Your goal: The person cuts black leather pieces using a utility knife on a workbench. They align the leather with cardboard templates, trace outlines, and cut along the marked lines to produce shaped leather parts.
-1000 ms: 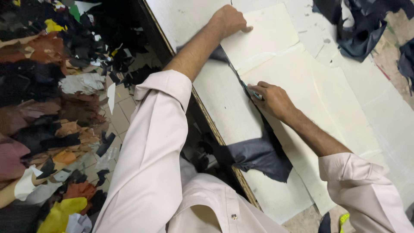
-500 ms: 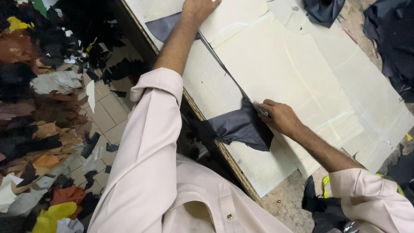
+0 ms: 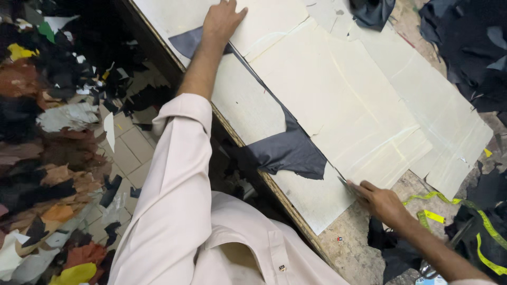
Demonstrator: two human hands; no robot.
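One dark leather piece (image 3: pixel 285 150) lay under one cream pattern sheet (image 3: pixel 338 100) on the table (image 3: pixel 348 248). The left hand (image 3: pixel 222 21) pressed flat, fingers spread; the right hand (image 3: pixel 383 203), closed around a blade (image 3: pixel 344 183), had moved nearer than before.

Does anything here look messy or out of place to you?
Yes. The floor left of the worktable is littered with a heap of multicoloured leather scraps. On the table, the dark grey leather piece droops over the front edge, and a yellow measuring tape lies tangled near the right hand.
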